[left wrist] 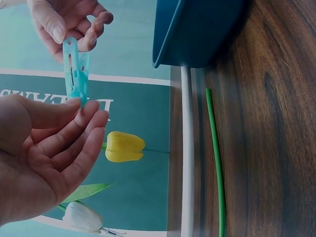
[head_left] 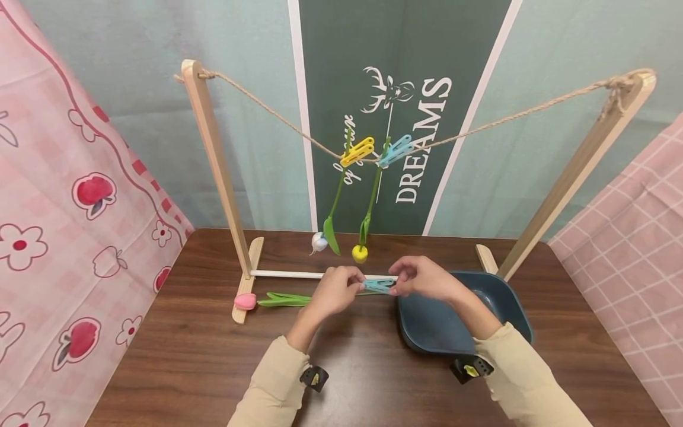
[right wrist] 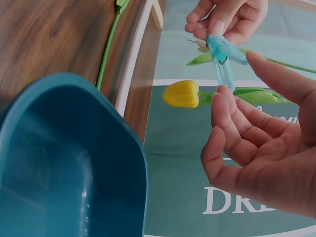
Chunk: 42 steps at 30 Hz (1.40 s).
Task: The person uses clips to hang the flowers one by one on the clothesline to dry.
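A light blue clothespin (head_left: 379, 286) is between the two hands above the table. My left hand (head_left: 335, 289) pinches one end of it between thumb and fingertips. At its spread handle ends, my right hand (right wrist: 266, 133) has the thumb on one arm and a fingertip on the other. Below lies a pink tulip (head_left: 245, 302) with a green stem, its flower over the wooden foot. From the rope (head_left: 272, 112) hang a white tulip (head_left: 319, 242), held by a yellow clothespin (head_left: 357, 152), and a yellow tulip (head_left: 360, 254), held by another blue clothespin (head_left: 396, 150).
A dark blue basin (head_left: 427, 332) stands under my right forearm. Wooden posts rise at left (head_left: 216, 160) and right (head_left: 576, 178), and a white rod (head_left: 288, 274) runs low between them. Behind is a printed curtain (head_left: 256, 196).
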{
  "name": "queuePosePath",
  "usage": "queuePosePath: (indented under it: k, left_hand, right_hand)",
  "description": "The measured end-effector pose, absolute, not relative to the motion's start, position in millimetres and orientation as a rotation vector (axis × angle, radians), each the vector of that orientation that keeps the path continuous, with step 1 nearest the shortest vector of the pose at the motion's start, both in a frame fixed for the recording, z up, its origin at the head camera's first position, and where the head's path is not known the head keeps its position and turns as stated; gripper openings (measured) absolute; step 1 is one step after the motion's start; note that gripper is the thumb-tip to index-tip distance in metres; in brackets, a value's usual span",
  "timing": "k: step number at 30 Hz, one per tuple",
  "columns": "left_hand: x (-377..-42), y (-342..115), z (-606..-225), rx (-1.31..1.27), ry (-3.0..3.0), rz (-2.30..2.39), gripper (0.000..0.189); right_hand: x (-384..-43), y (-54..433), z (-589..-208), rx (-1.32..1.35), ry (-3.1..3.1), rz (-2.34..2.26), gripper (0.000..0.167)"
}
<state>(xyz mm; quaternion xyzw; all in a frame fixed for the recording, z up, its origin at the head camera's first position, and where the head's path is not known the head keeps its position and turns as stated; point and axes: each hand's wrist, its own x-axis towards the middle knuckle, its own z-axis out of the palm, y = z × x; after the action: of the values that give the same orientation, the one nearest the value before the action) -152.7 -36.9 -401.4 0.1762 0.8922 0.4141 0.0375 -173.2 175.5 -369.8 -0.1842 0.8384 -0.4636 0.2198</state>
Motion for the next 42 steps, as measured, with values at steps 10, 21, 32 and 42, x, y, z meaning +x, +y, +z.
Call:
queuePosePath:
  k: [10,21,32,42]
  left_hand:
    - [-152,-38,-400,0.556,2.766,1.272,0.005]
    - [-152,-38,-399,0.546,2.757,1.278,0.005]
    - [-151,-38,-400,0.568,2.748,1.293,0.003]
    - [-151,-38,-401,0.571,2.746,1.302,0.004]
  right_hand:
    - [-170,175,-378,-0.455,2.262,-1.382,0.031]
    - [-169,175,-379,-0.438,2.265,-1.385,0.028]
    - [-168,175,-378,-0.399,2.267,-1.412,0.028]
    - [-167,177,-380,-0.423,2.281,-1.445,0.027]
